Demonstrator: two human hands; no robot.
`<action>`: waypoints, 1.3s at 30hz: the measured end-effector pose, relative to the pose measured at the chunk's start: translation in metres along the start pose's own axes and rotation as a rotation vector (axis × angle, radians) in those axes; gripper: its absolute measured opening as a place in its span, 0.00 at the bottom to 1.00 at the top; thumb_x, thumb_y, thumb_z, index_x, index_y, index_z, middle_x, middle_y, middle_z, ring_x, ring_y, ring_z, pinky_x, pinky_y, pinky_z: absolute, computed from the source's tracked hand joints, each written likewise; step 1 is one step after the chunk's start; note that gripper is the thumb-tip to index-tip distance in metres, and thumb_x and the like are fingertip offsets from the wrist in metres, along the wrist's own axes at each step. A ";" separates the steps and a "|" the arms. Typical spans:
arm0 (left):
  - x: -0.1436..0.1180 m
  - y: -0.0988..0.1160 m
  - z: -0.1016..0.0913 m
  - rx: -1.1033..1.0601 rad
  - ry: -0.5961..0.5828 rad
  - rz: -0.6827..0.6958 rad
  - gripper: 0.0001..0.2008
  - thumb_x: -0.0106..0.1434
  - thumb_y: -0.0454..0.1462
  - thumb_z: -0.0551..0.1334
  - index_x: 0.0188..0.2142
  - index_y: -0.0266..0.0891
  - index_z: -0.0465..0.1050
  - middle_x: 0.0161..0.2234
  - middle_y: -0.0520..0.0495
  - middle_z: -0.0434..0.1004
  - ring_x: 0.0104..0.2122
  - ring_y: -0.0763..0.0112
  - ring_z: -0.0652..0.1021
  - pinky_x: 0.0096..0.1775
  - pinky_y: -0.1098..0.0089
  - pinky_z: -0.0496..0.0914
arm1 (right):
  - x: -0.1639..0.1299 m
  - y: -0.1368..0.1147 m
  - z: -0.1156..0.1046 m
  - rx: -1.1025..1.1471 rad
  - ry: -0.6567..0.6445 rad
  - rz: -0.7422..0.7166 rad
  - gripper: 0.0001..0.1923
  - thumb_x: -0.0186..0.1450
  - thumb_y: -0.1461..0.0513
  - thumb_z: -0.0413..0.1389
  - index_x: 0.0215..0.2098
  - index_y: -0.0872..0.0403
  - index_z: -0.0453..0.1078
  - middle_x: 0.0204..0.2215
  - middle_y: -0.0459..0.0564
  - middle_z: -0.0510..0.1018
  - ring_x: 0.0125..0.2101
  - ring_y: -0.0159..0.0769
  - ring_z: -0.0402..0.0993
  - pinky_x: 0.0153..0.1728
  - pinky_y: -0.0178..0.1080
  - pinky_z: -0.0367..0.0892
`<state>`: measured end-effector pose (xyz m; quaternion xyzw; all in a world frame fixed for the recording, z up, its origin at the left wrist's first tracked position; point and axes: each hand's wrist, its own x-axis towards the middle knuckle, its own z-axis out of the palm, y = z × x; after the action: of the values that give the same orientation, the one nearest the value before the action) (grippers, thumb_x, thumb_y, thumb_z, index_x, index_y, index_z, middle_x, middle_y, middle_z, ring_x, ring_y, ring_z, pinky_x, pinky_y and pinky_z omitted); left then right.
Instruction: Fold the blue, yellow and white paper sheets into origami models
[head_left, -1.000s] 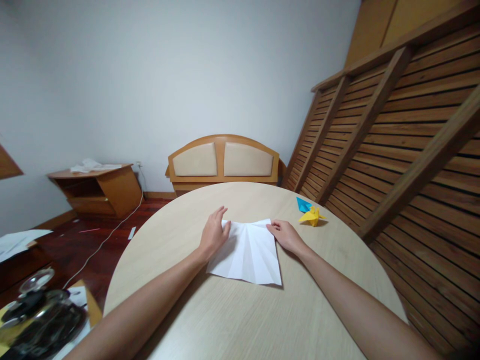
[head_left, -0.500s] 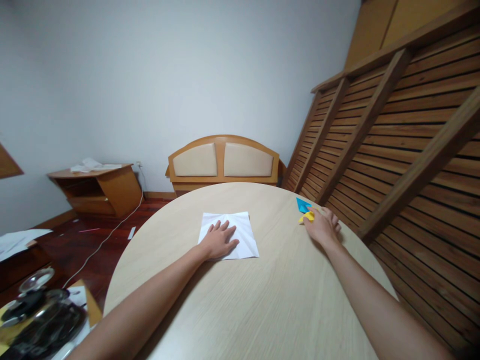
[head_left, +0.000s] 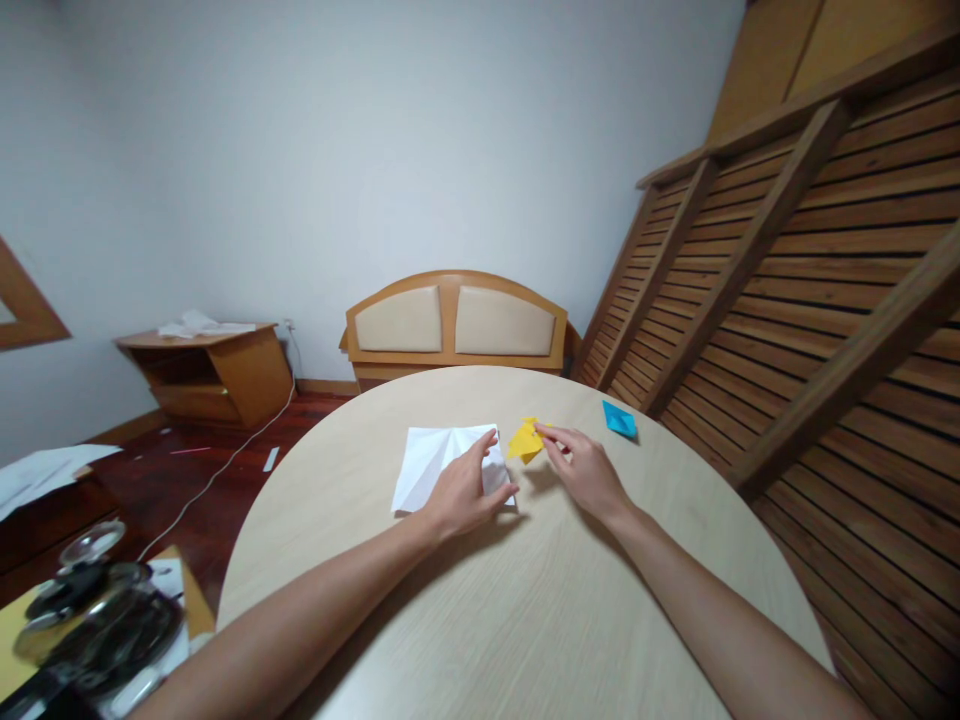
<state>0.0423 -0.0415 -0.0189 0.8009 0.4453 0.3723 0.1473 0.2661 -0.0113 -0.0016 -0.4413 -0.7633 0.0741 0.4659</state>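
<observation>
A creased white sheet of paper [head_left: 427, 463] lies on the round table [head_left: 600, 610]. Over its right part is my left hand [head_left: 469, 490], thumb and fingers apart, holding nothing. My right hand [head_left: 585, 470] pinches a yellow folded-paper figure [head_left: 526, 441] by its right side, just to the right of the white sheet. The figure appears slightly raised, with a shadow beneath it. Farther right, near the table's edge, a blue folded-paper piece [head_left: 619, 419] lies apart from both hands.
Wooden slatted panels [head_left: 787, 300] lean along the right side, close to the table. Beyond the far edge stands a padded headboard [head_left: 454, 325]. At lower left are a glass pot [head_left: 112, 620] and other items; a low cabinet [head_left: 217, 375] with papers stands behind.
My right hand has picked up the yellow figure and brought it left, away from the blue piece. My left hand has lifted from lying flat on the white sheet and shifted right.
</observation>
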 end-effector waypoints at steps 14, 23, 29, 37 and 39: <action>0.000 -0.013 0.006 -0.160 0.005 0.057 0.21 0.61 0.37 0.65 0.54 0.40 0.68 0.51 0.42 0.77 0.48 0.59 0.77 0.49 0.61 0.71 | -0.014 -0.019 0.023 0.563 -0.297 0.209 0.33 0.63 0.58 0.59 0.64 0.54 0.56 0.38 0.50 0.78 0.30 0.33 0.77 0.29 0.35 0.72; 0.000 -0.015 0.011 -0.169 0.007 0.179 0.12 0.67 0.34 0.57 0.49 0.40 0.72 0.45 0.43 0.79 0.44 0.64 0.78 0.48 0.62 0.72 | -0.009 -0.024 0.013 0.368 -0.358 0.100 0.13 0.63 0.60 0.59 0.45 0.55 0.76 0.35 0.50 0.79 0.34 0.36 0.72 0.33 0.37 0.67; 0.000 -0.011 0.009 -0.138 0.017 0.137 0.06 0.67 0.36 0.58 0.42 0.40 0.71 0.39 0.45 0.79 0.36 0.67 0.78 0.37 0.67 0.72 | -0.008 -0.024 0.010 0.361 -0.378 0.098 0.08 0.63 0.59 0.58 0.37 0.56 0.75 0.32 0.49 0.78 0.32 0.35 0.72 0.31 0.36 0.64; 0.001 -0.016 0.010 -0.118 0.027 0.131 0.06 0.67 0.35 0.58 0.41 0.40 0.72 0.37 0.46 0.80 0.32 0.69 0.76 0.36 0.68 0.71 | -0.007 -0.022 0.003 0.393 -0.387 0.097 0.04 0.63 0.61 0.56 0.33 0.54 0.69 0.30 0.47 0.75 0.31 0.34 0.70 0.32 0.35 0.65; 0.001 -0.016 0.010 -0.155 0.044 0.126 0.06 0.67 0.35 0.57 0.41 0.40 0.73 0.36 0.46 0.80 0.32 0.69 0.77 0.36 0.68 0.71 | -0.006 -0.021 0.000 0.392 -0.382 0.092 0.03 0.62 0.61 0.56 0.32 0.54 0.68 0.31 0.47 0.75 0.32 0.34 0.71 0.33 0.36 0.65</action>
<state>0.0406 -0.0310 -0.0343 0.8052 0.3668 0.4317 0.1751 0.2542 -0.0283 0.0056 -0.3548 -0.7877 0.3233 0.3863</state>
